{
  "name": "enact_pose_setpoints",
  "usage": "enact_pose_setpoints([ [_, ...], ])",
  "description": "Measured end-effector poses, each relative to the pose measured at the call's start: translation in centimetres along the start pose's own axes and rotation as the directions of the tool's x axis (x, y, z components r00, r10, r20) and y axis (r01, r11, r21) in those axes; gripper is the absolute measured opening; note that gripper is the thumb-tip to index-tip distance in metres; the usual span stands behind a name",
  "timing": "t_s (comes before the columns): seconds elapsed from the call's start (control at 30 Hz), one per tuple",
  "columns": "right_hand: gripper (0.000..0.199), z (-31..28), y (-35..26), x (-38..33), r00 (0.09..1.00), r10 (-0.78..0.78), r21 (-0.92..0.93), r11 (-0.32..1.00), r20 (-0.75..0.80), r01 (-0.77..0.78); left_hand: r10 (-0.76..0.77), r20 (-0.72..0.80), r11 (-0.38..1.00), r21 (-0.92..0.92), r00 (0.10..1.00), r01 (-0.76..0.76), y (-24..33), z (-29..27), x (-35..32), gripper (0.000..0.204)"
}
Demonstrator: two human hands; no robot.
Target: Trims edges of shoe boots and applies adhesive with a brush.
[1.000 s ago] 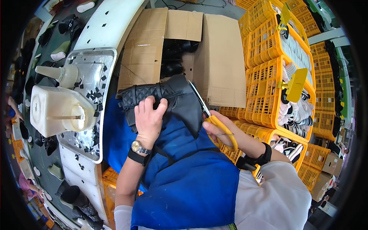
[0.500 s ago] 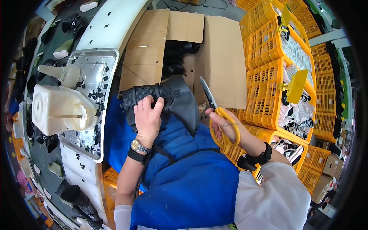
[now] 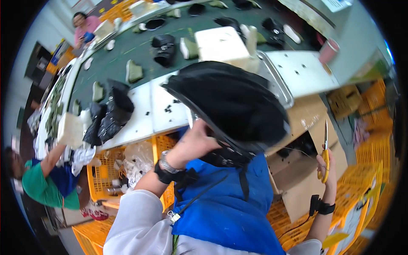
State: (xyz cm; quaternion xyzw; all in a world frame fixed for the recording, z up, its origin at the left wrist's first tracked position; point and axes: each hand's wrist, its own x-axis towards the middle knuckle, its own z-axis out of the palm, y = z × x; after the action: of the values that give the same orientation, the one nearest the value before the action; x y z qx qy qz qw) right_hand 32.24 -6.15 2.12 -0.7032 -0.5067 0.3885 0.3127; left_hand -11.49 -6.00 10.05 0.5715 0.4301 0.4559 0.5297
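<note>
My left hand (image 3: 199, 142) is closed on the edge of a black boot upper (image 3: 233, 102), thumb and fingers pinching it near the lower side. Held up in front of my blue apron, the upper shows its wide dark opening and hides part of the bench. To the right, my right hand (image 3: 331, 163) grips a pair of scissors (image 3: 325, 163) by the yellow handles, with the blades pointing up. A thin pale thread (image 3: 297, 149) runs from beside the upper toward my right hand.
A white bench (image 3: 148, 100) carries black scraps and a metal tray (image 3: 278, 83) with a white container (image 3: 221, 44). Behind it, boots stand on a green conveyor belt (image 3: 114, 59). An open carton (image 3: 293, 182) and yellow crates (image 3: 361, 178) are at right. A co-worker in green (image 3: 46, 187) reaches in at left.
My view has swung left toward the bench and belt. My left hand has lifted and turned the upper off my lap; the scissors are now farther out to the right, blades up.
</note>
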Motion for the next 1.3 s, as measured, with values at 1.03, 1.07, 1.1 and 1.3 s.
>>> enact_pose_setpoints([
  [1.03,0.017,4.8,7.6,18.9,0.682,-0.01,0.339,0.863,-0.731,0.376,-0.196,-0.305,0.793,0.51,0.932,0.333,-7.5,-8.7,-5.3,0.016],
  [1.07,0.014,5.6,9.9,17.0,0.729,0.283,0.576,0.796,-0.623,0.184,-0.382,-0.333,0.819,0.309,0.862,0.483,-8.2,-7.0,-6.0,0.014],
  [1.1,0.015,6.3,12.8,15.5,0.674,0.517,0.752,0.654,-0.527,0.087,-0.551,-0.266,0.813,0.042,0.791,0.58,-10.1,-7.4,-6.7,0.018],
  [1.3,0.039,17.4,27.5,14.9,0.627,0.757,0.128,0.651,-0.184,-0.748,-0.839,-0.293,0.409,-0.896,0.459,0.174,-16.7,-11.8,-8.4,0.074],
])
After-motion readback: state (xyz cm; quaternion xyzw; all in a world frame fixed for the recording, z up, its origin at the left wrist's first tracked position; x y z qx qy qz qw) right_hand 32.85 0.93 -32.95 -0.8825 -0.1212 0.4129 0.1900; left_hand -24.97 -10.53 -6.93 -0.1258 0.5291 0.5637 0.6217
